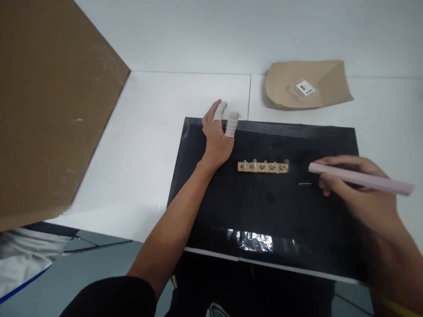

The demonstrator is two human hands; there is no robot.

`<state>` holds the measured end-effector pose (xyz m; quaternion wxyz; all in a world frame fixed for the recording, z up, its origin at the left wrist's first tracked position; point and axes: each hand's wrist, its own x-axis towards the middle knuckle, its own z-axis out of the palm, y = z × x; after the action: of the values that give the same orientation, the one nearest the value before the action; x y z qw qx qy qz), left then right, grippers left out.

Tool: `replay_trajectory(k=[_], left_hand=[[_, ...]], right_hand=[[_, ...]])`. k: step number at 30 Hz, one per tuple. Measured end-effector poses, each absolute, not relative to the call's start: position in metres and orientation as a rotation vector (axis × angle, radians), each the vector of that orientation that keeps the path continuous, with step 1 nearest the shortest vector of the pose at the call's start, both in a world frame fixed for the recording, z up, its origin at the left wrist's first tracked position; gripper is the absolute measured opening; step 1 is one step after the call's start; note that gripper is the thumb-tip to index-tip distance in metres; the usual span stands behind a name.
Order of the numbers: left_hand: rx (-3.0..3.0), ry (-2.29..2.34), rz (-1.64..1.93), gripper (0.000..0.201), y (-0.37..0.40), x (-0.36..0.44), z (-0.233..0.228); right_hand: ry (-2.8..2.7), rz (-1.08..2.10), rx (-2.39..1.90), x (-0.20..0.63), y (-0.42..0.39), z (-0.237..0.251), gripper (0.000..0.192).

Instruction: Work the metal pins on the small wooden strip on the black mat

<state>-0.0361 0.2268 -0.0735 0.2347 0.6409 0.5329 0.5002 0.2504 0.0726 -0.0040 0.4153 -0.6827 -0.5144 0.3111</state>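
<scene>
My left hand rests at the far left part of a black mat, its thumb and one finger in pale finger cots, held apart with nothing between them. To its lower right lies a narrow yellow strip bearing several clear plastic pieces and small dark metal parts. My right hand, at the mat's right side, is closed around a long, pale pink bar, tilted slightly down to the right. Just left of those fingers, a thin metal pin-like piece shows over the mat; whether it touches the mat I cannot tell.
Behind the mat, a brown paper tray holds a small clear case with a white label. A large brown panel stands at the left of the white table. A white wall rises at the back.
</scene>
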Motion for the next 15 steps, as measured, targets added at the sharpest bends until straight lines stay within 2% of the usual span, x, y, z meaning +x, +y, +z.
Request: replay_trajectory(k=[4,8,15], left_hand=[[1.724,1.472,1.377,0.078,0.224,-0.039,-0.072],[1.805,1.515,1.301,0.079,0.219,-0.04,-0.066],[1.816,1.46,1.187,0.094,0.218,-0.043,-0.056]], right_hand=[[-1.102,0.965,-1.539,0.257,0.104,-0.012,0.029],[-0.949,1.006,-1.386,0.26,0.112,-0.019,0.023],[-0.945,1.06,-1.329,0.263,0.109,-0.02,0.022]])
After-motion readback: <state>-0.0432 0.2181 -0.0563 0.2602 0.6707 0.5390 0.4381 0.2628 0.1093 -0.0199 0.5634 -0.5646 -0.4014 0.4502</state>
